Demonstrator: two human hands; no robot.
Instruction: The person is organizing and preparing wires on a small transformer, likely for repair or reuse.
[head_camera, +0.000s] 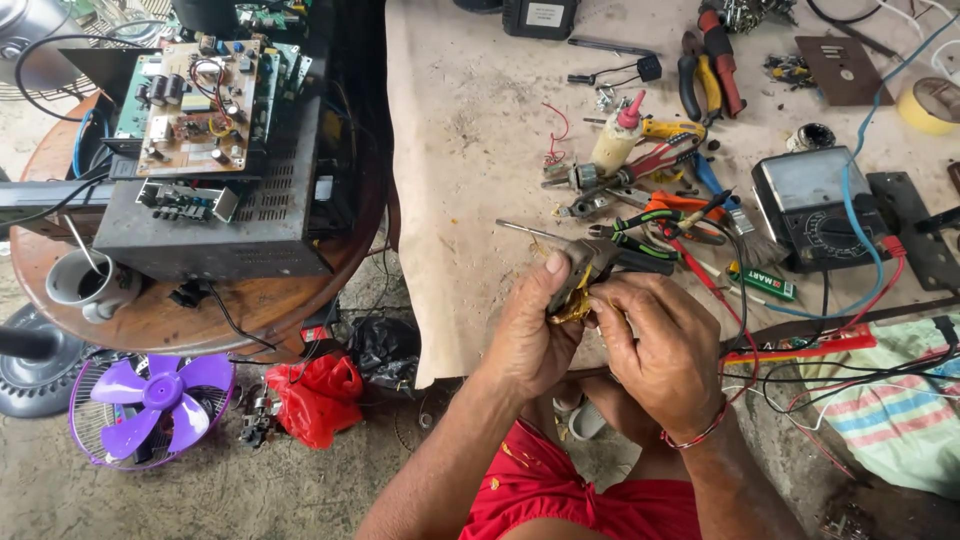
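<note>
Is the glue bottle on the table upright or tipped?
Tipped. The glue bottle lies slanted among the tools, its red cap pointing up and right in the picture.

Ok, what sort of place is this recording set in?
Most likely a small, informal electronics repair shop. A bare circuit board sits on an opened black metal chassis, an analog multimeter lies with pliers on the cloth-covered bench, and both hands work on a small part.

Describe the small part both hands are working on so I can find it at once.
Start at the cloth-covered workbench, then drop to its near edge, where the left hand and right hand meet. Pinched between them is the small metal part, grey with yellowish copper windings, unlike the coloured-handled tools behind.
</note>
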